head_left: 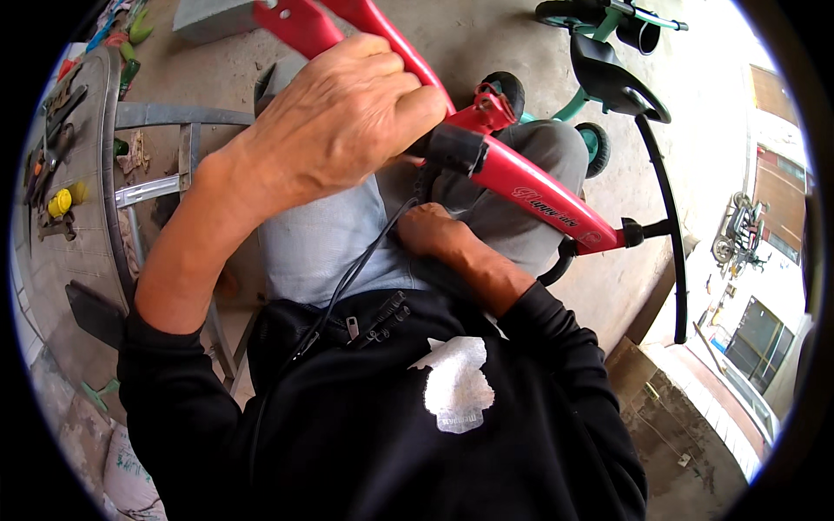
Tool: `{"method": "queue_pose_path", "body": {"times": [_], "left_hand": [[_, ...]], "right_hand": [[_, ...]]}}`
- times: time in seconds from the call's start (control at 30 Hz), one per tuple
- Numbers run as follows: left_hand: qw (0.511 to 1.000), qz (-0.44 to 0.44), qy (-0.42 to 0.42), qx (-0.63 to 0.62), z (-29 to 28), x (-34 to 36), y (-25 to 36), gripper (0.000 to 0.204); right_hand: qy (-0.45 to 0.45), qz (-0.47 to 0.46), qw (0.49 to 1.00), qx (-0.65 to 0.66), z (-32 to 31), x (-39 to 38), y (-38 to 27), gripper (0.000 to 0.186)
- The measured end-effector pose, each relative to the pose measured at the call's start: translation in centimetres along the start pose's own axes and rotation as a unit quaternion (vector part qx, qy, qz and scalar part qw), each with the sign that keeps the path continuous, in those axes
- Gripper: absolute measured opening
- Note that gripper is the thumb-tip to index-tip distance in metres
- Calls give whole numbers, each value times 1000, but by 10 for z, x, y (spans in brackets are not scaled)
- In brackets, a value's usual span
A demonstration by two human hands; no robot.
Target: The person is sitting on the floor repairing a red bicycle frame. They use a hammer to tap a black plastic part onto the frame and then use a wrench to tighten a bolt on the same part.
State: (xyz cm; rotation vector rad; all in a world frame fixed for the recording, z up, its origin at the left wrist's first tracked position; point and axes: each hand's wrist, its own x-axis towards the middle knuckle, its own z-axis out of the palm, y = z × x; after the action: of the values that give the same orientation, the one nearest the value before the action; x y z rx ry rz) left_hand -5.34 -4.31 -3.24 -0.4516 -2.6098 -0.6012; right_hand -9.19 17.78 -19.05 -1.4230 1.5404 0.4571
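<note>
My left hand [347, 117] is closed on a red tubular bike frame [530, 195], which slants across my lap from the upper middle down to the right. A red clamp [482, 111] and a black sleeve [456, 149] are on the frame beside that hand. A long curved black bar [665, 182] stands near the frame's right end. My right hand [430, 226] is lower, between my knees, with curled fingers beside a black cable [365, 252]; whatever it holds is hidden beneath it.
A round worn table [74, 243] with tools and a yellow object [59, 202] is at left, beside a metal stand [148, 193]. A green wheeled child's cycle [595, 143] stands beyond the frame. A concrete block [208, 19] lies at top; a motorbike [734, 234] is at far right.
</note>
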Motion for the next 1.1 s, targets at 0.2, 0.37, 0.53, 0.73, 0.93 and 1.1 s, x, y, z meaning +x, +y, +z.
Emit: {"method": "queue_pose_path", "body": {"times": [0.2, 0.37, 0.53, 0.73, 0.93, 1.1], "left_hand": [[999, -20, 22, -31, 33, 5, -37, 40], [996, -19, 46, -72, 54, 5, -52, 24], [997, -32, 35, -66, 75, -3, -62, 16], [989, -58, -26, -134, 91, -6, -75, 17], [979, -101, -35, -174, 101, 8, -82, 16], [967, -121, -100, -199, 101, 16, -84, 19]], "right_hand": [[20, 101, 995, -9, 56, 65, 83, 22], [129, 142, 981, 40, 35, 100, 95, 22], [129, 175, 965, 145, 37, 118, 93, 21], [209, 230, 908, 281, 47, 134, 99, 20], [266, 296, 848, 349, 51, 184, 117, 20], [278, 329, 822, 373, 47, 216, 127, 19]]}}
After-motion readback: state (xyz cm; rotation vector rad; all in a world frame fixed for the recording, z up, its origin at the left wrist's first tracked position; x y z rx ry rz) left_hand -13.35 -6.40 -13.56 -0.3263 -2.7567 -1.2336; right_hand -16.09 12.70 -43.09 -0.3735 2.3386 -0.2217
